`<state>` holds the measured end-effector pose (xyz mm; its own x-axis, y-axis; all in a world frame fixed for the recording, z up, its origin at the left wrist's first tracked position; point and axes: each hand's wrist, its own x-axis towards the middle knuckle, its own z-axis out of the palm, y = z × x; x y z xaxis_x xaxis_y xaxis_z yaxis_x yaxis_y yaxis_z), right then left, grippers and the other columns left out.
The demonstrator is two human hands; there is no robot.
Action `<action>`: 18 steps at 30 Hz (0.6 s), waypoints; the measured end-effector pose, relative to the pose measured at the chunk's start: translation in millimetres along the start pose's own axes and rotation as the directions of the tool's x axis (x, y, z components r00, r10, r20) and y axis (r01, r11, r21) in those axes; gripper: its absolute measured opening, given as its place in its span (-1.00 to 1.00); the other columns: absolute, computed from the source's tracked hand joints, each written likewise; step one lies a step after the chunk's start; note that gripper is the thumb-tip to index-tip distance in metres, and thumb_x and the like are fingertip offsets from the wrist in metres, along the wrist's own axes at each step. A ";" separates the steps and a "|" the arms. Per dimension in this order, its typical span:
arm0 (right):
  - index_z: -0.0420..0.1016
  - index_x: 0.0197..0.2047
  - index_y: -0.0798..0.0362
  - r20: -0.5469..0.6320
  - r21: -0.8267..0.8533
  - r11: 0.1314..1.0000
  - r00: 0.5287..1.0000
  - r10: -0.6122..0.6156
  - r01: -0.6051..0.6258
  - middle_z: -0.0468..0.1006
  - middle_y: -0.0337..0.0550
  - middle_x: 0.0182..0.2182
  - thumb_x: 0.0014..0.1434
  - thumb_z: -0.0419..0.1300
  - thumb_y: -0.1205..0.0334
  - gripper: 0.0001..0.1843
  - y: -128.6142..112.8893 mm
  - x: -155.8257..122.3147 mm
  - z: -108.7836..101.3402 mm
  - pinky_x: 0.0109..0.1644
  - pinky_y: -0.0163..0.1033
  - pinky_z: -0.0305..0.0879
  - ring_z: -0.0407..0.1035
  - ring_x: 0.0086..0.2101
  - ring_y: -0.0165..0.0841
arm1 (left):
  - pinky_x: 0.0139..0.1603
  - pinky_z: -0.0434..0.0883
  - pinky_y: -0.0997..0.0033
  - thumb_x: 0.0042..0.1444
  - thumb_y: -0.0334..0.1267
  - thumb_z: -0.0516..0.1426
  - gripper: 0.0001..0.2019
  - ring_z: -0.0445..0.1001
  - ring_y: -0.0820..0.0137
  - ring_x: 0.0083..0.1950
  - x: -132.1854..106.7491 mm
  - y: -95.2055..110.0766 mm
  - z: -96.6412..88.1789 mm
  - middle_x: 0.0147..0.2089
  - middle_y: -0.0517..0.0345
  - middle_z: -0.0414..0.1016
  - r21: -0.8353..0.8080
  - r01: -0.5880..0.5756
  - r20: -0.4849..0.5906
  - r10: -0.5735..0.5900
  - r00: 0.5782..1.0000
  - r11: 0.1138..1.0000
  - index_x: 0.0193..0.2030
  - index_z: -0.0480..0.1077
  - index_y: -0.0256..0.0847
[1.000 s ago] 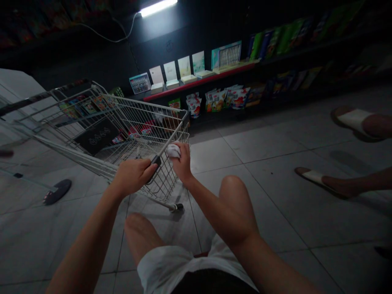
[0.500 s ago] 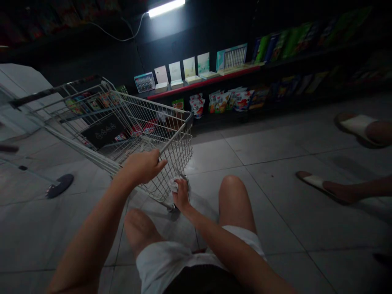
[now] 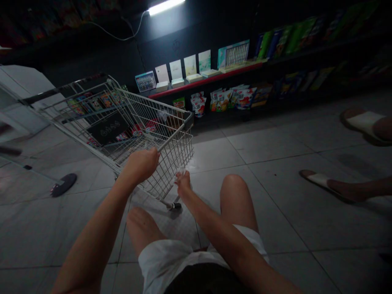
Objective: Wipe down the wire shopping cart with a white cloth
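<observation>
The person is crouching low on the tiled floor [image 3: 269, 155], knees up, working at the near end of a wire shopping cart [image 3: 131, 122] that is standing tilted across the left of the view. The left hand [image 3: 141, 164] is gripping the cart's top rim at its near corner, fingers curled tight over the wire, apparently steadying the basket so it does not roll or swing. The right hand [image 3: 183, 182] is reaching lower, fingers pinched together on a small white cloth [image 3: 180, 171] and pressing it against the wire side of the cart just above the near wheel [image 3: 175, 205] (the cloth is mostly bunched inside the grip, so only a pale edge is showing). Holding high with one hand and low with the other is letting the cloth bear against the mesh without pushing the cart away. Far behind, a shelf [image 3: 202, 81] with a red edge is carrying boxes and snack packets under a strip light [image 3: 165, 6]. To the right, another person's sandalled feet [image 3: 324, 181] are resting on the tiles, well apart from the cart.
</observation>
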<state>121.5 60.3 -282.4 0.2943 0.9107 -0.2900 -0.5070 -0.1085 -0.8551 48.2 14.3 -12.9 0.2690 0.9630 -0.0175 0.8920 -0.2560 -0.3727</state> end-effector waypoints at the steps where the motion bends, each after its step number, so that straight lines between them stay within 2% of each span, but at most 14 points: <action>1: 0.27 -0.10 -0.02 0.008 -0.019 0.999 0.999 -0.048 0.048 0.37 -0.35 -0.37 0.02 0.10 0.24 -0.68 -17.3 -4.0 7.5 -0.39 -0.45 0.27 0.27 -0.44 -0.51 | -0.22 0.44 0.20 0.37 -0.13 -0.24 -0.57 0.61 0.05 -0.15 -0.6 -1.3 0.3 -0.20 -0.17 0.61 0.002 -0.007 0.006 0.007 1.000 1.000 -0.02 0.37 -0.29; 3: 0.32 -0.04 0.00 0.049 -0.079 0.962 0.965 -0.257 0.261 0.41 -0.26 -0.25 0.05 0.11 0.26 -0.65 -57.5 -16.3 22.5 -0.22 -0.37 0.36 0.33 -0.29 -0.45 | -0.22 0.44 0.20 0.37 -0.12 -0.24 -0.56 0.61 0.05 -0.15 -1.6 -3.5 1.5 -0.20 -0.18 0.61 0.007 -0.009 0.016 0.009 1.000 1.000 -0.01 0.36 -0.29; 4: 0.33 -0.01 0.01 0.097 -0.120 0.898 0.905 -0.414 0.423 0.42 -0.20 -0.19 0.08 0.10 0.26 -0.64 -78.9 -23.4 29.9 -0.12 -0.31 0.38 0.34 -0.21 -0.41 | -0.22 0.43 0.21 0.37 -0.11 -0.24 -0.56 0.61 0.05 -0.15 -2.0 -4.6 2.2 -0.20 -0.19 0.61 0.010 -0.004 0.019 0.004 1.000 1.000 -0.01 0.36 -0.29; 6: 0.35 0.01 0.02 0.206 -0.160 0.704 0.720 -0.662 0.692 0.40 -0.12 -0.10 0.13 0.08 0.28 -0.66 -117.6 -36.5 42.7 0.06 -0.20 0.35 0.32 -0.08 -0.34 | -0.22 0.43 0.21 0.37 -0.10 -0.24 -0.55 0.61 0.04 -0.14 -3.0 -6.9 3.7 -0.19 -0.21 0.61 0.016 0.003 0.022 -0.004 1.000 1.000 -0.01 0.36 -0.30; 8: 0.38 0.01 0.01 0.300 -0.194 0.500 0.537 -0.789 0.844 0.38 -0.07 -0.07 0.18 0.07 0.29 -0.69 -140.8 -44.8 49.4 0.15 -0.13 0.29 0.28 -0.01 -0.29 | -0.23 0.42 0.21 0.37 -0.11 -0.25 -0.55 0.62 0.03 -0.14 -4.5 -9.6 4.7 -0.18 -0.21 0.61 0.015 0.002 0.024 -0.003 1.000 1.000 0.00 0.35 -0.29; 9: 0.39 0.01 0.00 0.352 -0.221 0.410 0.464 -0.813 0.885 0.37 -0.05 -0.06 0.20 0.07 0.29 -0.70 -143.9 -46.4 49.6 0.17 -0.10 0.26 0.26 0.01 -0.26 | -0.23 0.42 0.21 0.37 -0.12 -0.26 -0.56 0.62 0.03 -0.14 -5.4 -11.0 5.0 -0.18 -0.21 0.61 0.011 0.002 0.029 -0.002 1.000 1.000 0.01 0.35 -0.28; 11: 0.40 0.03 0.00 0.459 -0.282 0.265 0.372 -0.807 0.922 0.33 -0.02 -0.03 0.23 0.06 0.26 -0.70 -132.0 -44.5 43.4 0.18 -0.05 0.23 0.22 0.03 -0.21 | -0.24 0.42 0.22 0.37 -0.14 -0.25 -0.58 0.62 0.04 -0.15 -7.9 -13.7 5.0 -0.17 -0.19 0.62 0.008 -0.002 0.045 0.001 0.999 1.000 0.01 0.34 -0.27; 12: 0.40 0.04 0.01 0.501 -0.308 0.216 0.351 -0.791 0.927 0.32 0.00 -0.02 0.23 0.06 0.23 -0.69 -118.5 -41.6 37.7 0.18 -0.03 0.22 0.20 0.04 -0.19 | -0.24 0.42 0.22 0.36 -0.14 -0.25 -0.58 0.62 0.05 -0.15 -9.2 -14.9 4.8 -0.18 -0.19 0.62 0.010 -0.004 0.052 0.003 0.999 1.000 0.00 0.34 -0.27; 14: 0.41 0.03 0.04 0.554 -0.346 0.163 0.342 -0.759 0.924 0.29 0.03 -0.02 0.23 0.06 0.19 -0.68 -83.5 -34.2 22.9 0.17 0.00 0.22 0.18 0.03 -0.16 | -0.24 0.42 0.22 0.36 -0.13 -0.24 -0.58 0.62 0.05 -0.15 -11.8 -16.8 3.9 -0.19 -0.17 0.62 0.019 -0.008 0.062 0.007 0.998 1.000 -0.02 0.35 -0.26; 16: 0.44 -0.02 0.06 0.585 -0.373 0.148 0.356 -0.728 0.916 0.29 0.03 -0.05 0.22 0.07 0.18 -0.70 -49.3 -27.8 6.9 0.16 0.00 0.23 0.18 0.00 -0.16 | -0.24 0.41 0.23 0.37 -0.11 -0.25 -0.58 0.61 0.08 -0.15 -13.7 -17.8 2.7 -0.20 -0.16 0.62 0.025 -0.006 0.066 0.004 0.998 1.000 -0.03 0.35 -0.25; 18: 0.46 -0.06 0.04 0.618 -0.392 0.149 0.379 -0.688 0.908 0.30 0.01 -0.09 0.20 0.10 0.21 -0.74 -28.2 -25.7 -6.3 0.13 -0.03 0.26 0.18 -0.03 -0.18 | -0.23 0.40 0.25 0.37 -0.11 -0.25 -0.58 0.61 0.10 -0.14 -14.8 -18.5 2.1 -0.18 -0.15 0.62 0.024 -0.002 0.069 0.001 0.998 1.000 -0.03 0.35 -0.24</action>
<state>133.3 37.4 -253.5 -0.0404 0.6667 0.7443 0.5090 0.6547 -0.5588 27.0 5.0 -7.7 0.2438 0.9663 -0.0821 0.8823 -0.2562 -0.3950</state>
